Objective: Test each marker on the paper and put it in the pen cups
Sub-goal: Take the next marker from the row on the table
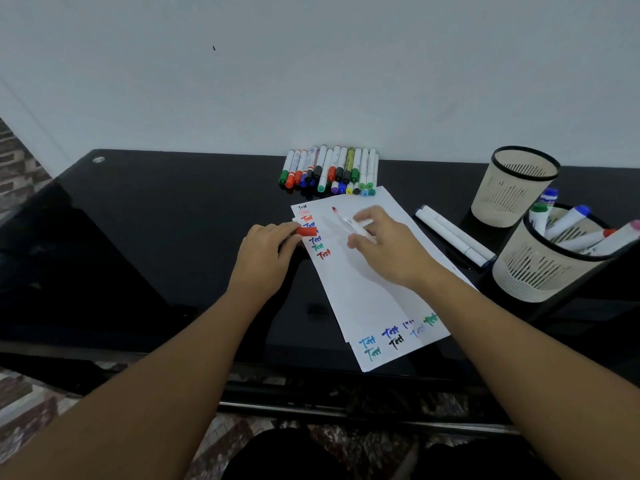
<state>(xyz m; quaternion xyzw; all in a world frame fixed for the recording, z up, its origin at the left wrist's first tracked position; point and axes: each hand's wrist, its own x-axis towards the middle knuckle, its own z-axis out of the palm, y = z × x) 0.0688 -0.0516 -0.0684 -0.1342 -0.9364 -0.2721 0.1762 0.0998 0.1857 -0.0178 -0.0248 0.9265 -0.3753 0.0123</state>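
Red cap (307, 231) pinched left; right fingers (360, 216) grip marker (349, 223).

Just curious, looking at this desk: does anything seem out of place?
Mostly tidy. Two white markers lie loose on the table beside the pen cups, not in them, and the sheets of paper sit askew.

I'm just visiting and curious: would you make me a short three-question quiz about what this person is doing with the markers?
1. True or false: the right hand holds an uncapped marker over the paper.
2. What does the left hand hold? A) a blue marker B) a red cap C) a pen cup
3. Fill in: the nearer pen cup holds markers, while the farther pen cup looks ____.

Key: 1 true; 2 B; 3 empty.
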